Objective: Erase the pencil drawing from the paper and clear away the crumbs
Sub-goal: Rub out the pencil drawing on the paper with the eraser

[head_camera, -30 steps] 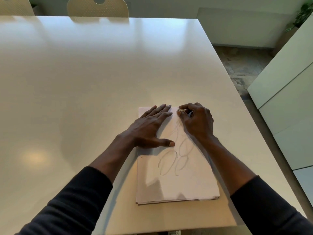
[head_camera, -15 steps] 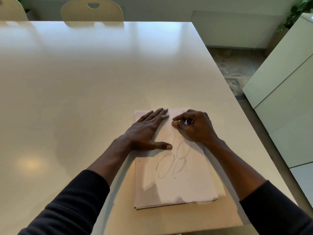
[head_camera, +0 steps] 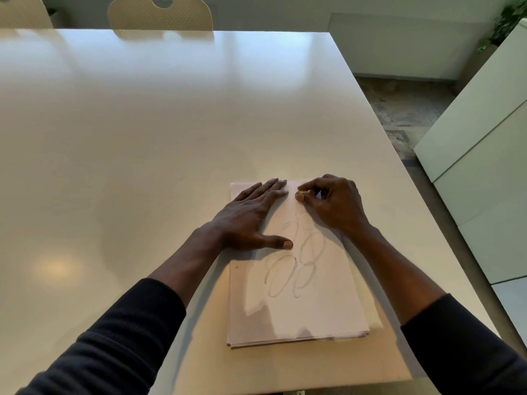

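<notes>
A stack of white paper [head_camera: 308, 312] lies on the table near the front edge. Looping pencil ovals [head_camera: 291, 269] mark its top sheet; the upper lines are faint and smudged. My left hand [head_camera: 248, 220] lies flat on the paper's upper left, fingers straight, thumb spread toward the drawing. My right hand [head_camera: 333, 206] is at the paper's top right, fingers curled, pinching a small eraser [head_camera: 301, 195] against the sheet. Only the eraser's tip shows. A few dark specks [head_camera: 278, 216] lie beside the drawing.
The white table [head_camera: 142, 166] spreads wide to the left and far side. Its right edge runs close to my right arm, with a white cabinet [head_camera: 484, 166] beyond a strip of floor. Two chairs [head_camera: 159, 12] stand at the far edge.
My right hand with the eraser slid down toward the drawing and then back up to the top of the sheet. My left hand stayed pressed on the paper.
</notes>
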A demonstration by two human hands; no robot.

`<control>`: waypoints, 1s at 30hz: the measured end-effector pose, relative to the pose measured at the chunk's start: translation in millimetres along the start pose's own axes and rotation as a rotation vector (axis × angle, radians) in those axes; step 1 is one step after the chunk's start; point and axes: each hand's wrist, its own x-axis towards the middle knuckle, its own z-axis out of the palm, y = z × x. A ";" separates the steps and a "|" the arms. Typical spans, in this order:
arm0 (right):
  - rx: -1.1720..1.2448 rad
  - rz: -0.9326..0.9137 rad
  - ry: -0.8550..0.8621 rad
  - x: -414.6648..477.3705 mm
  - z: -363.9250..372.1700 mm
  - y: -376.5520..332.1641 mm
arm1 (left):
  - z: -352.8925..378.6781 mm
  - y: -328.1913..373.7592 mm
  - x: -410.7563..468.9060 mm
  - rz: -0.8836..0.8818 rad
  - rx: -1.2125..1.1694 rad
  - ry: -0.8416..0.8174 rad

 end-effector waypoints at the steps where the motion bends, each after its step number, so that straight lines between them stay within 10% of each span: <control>1: -0.005 0.020 0.022 4.0 2.1 -0.4 | 0.4 0.3 -0.2 -0.001 -0.006 0.001; 30: -0.008 0.024 -0.022 -3.9 -1.2 5.8 | -0.8 -0.9 1.7 0.012 0.023 -0.020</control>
